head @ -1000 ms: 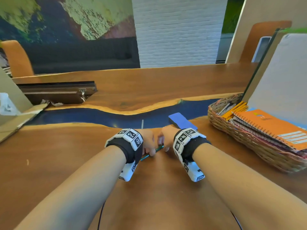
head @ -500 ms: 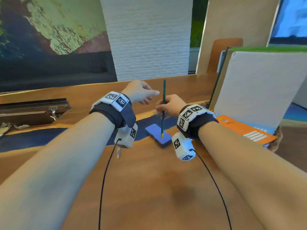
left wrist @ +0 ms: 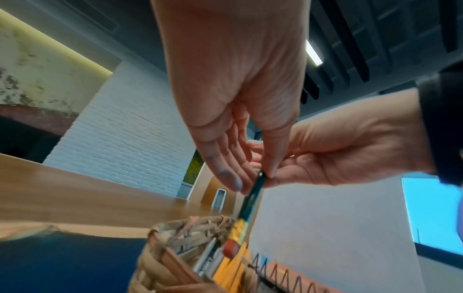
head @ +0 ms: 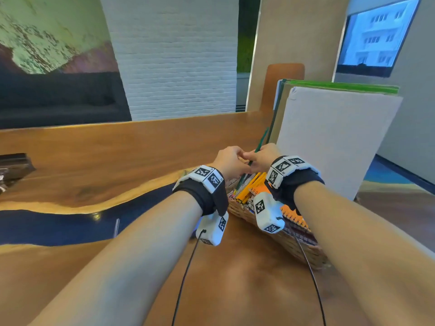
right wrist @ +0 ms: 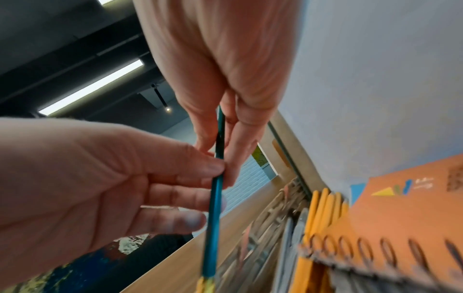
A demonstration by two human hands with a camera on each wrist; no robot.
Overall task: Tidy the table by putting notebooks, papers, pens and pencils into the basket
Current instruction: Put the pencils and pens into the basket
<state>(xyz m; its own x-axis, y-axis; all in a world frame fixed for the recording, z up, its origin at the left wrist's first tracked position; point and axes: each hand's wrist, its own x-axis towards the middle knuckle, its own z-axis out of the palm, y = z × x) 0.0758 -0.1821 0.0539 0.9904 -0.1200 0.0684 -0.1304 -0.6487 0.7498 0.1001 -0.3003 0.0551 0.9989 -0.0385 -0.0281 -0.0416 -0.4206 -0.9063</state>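
Observation:
A green pencil (head: 259, 142) stands almost upright over the wicker basket (head: 294, 245), its lower end down among the yellow pencils (head: 249, 187) inside. My right hand (head: 261, 156) pinches the green pencil (right wrist: 215, 198) from above. My left hand (head: 229, 161) pinches the same pencil (left wrist: 250, 200) between thumb and fingers a little lower. The basket (left wrist: 162, 247) also holds an orange spiral notebook (right wrist: 400, 208) and a large white sheet (head: 334, 142) that leans upright at its back.
A thin grey stick-like thing (head: 117, 225) lies on the table's blue strip (head: 58, 224), left of my left arm. A dark flat case (head: 14, 165) sits at the far left edge. An orange chair back (head: 284, 74) stands behind the basket.
Both hands moved right, from above the blue pad to over the basket. The left hand, apart before, now pinches the pencil too. The pencil's lower end has gone into the basket.

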